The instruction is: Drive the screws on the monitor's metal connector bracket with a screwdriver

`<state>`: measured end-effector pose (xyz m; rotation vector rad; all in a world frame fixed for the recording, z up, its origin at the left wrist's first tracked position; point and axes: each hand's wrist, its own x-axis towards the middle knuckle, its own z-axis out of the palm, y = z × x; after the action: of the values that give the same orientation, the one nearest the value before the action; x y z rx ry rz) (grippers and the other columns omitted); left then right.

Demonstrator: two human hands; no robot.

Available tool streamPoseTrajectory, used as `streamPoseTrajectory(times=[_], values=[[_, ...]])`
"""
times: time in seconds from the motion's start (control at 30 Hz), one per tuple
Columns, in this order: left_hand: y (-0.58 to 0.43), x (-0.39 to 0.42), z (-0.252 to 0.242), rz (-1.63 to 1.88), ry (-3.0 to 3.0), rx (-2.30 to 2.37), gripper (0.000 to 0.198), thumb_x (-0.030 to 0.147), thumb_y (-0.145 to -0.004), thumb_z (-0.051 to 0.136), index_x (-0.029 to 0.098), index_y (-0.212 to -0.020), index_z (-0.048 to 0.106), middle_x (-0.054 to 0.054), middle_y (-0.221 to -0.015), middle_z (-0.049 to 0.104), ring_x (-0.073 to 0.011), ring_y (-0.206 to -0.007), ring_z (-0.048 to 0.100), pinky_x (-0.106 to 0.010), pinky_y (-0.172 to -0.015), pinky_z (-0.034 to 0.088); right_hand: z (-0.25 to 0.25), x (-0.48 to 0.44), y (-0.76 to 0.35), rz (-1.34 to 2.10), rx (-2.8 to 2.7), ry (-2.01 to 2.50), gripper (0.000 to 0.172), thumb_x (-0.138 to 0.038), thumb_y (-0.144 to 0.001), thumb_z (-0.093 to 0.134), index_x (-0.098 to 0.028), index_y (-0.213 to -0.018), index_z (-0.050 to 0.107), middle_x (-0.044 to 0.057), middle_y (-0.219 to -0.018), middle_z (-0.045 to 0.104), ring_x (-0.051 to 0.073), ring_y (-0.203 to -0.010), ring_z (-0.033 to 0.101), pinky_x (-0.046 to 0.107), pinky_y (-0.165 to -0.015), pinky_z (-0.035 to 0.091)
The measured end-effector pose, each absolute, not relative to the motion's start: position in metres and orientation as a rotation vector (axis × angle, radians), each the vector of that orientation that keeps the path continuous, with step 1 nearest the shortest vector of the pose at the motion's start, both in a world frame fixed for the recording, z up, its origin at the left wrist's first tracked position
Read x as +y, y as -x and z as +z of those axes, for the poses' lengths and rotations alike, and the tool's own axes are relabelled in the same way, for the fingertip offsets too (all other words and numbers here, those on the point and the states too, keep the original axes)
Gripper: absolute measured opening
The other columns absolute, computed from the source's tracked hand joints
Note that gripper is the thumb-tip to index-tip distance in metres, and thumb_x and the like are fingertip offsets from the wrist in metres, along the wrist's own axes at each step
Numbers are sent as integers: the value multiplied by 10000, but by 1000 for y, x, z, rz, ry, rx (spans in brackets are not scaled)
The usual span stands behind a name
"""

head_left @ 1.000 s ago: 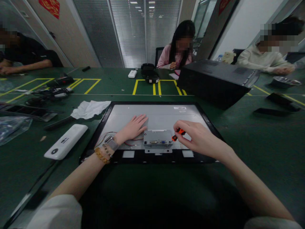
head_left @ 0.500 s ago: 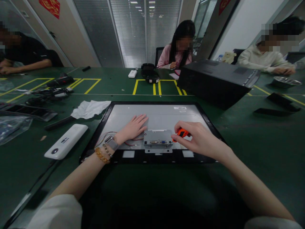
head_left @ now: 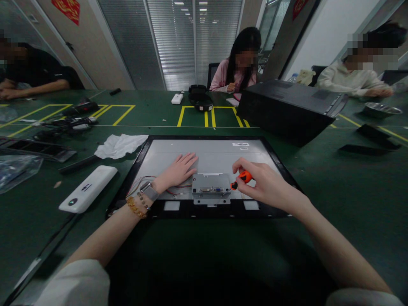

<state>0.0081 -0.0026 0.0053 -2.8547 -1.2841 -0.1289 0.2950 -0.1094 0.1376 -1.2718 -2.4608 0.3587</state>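
A flat monitor panel (head_left: pixel 216 148) with a black frame and grey metal back lies on the green table. My left hand (head_left: pixel 180 170) rests flat on the metal back, fingers spread. Between my hands sits a metal bracket box (head_left: pixel 210 182) with a white and a blue video port on its front. My right hand (head_left: pixel 259 180) grips an orange and black screwdriver (head_left: pixel 245 176). The tool is tilted, its thin shaft reaching down to the right end of the bracket. Its tip is too small to make out. Thin wires (head_left: pixel 174 192) run beside my left wrist.
At the left lie a white power bank (head_left: pixel 89 189) with a cable, a crumpled white cloth (head_left: pixel 121 145) and bundled black cables (head_left: pixel 66 123). A large black casing (head_left: pixel 290 110) stands behind at right, near a metal bowl (head_left: pixel 381 109). Several people sit around the table.
My right hand's fingers have shifted slightly on the screwdriver, showing more of its handle. My left hand stays in place on the panel.
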Motion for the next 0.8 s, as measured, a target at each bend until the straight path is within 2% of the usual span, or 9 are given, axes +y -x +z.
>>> streamPoseTrajectory(times=[0.13,0.27,0.33,0.47,0.57,0.67,0.8], values=[[-8,-3,6,-127,2853,-1288,545,459,-1049,238,157,-1498,313,-122,-1578,263,-265,-1448,249,-467,-1166,185,142,-111,-294,404,-2485,1211,80,-263,-876,500,-195,-910,523,28,-782,635,163,-666,572,294,-650,404],[-8,-3,5,-128,2845,-1288,541,458,-1048,239,161,-1492,321,-119,-1579,261,-265,-1450,245,-473,-1163,191,138,-110,-294,367,-2470,1286,260,-420,-965,446,-208,-857,551,-11,-621,586,139,-527,503,270,-554,336],[-8,-2,4,-131,2844,-1290,541,460,-1047,244,163,-1494,319,-117,-1580,259,-264,-1452,240,-472,-1164,188,135,-108,-294,344,-2444,1331,283,-449,-972,437,-212,-871,556,-23,-580,577,136,-485,491,265,-530,314],[-7,-2,3,-132,2850,-1289,549,463,-1046,244,164,-1502,311,-115,-1584,248,-267,-1459,221,-477,-1167,185,134,-108,-295,329,-2421,1360,174,-375,-957,457,-213,-974,518,-22,-616,586,153,-522,540,262,-538,347],[-7,-2,4,-130,2853,-1291,548,463,-1047,239,168,-1504,309,-113,-1585,246,-265,-1462,213,-475,-1168,185,137,-110,-294,359,-2434,1353,154,-331,-934,472,-206,-1024,468,17,-739,649,176,-611,598,280,-587,396],[-7,-3,4,-130,2858,-1296,545,463,-1048,238,168,-1500,314,-115,-1584,248,-268,-1459,220,-478,-1167,186,140,-110,-294,323,-2452,1340,123,-293,-906,480,-205,-989,459,45,-793,664,196,-666,620,303,-624,418],[-8,-3,5,-139,2861,-1299,541,462,-1048,240,169,-1497,315,-117,-1585,245,-269,-1456,224,-483,-1166,185,143,-111,-294,313,-2485,1290,55,-241,-856,502,-215,-898,477,26,-779,636,183,-668,600,302,-640,419]])
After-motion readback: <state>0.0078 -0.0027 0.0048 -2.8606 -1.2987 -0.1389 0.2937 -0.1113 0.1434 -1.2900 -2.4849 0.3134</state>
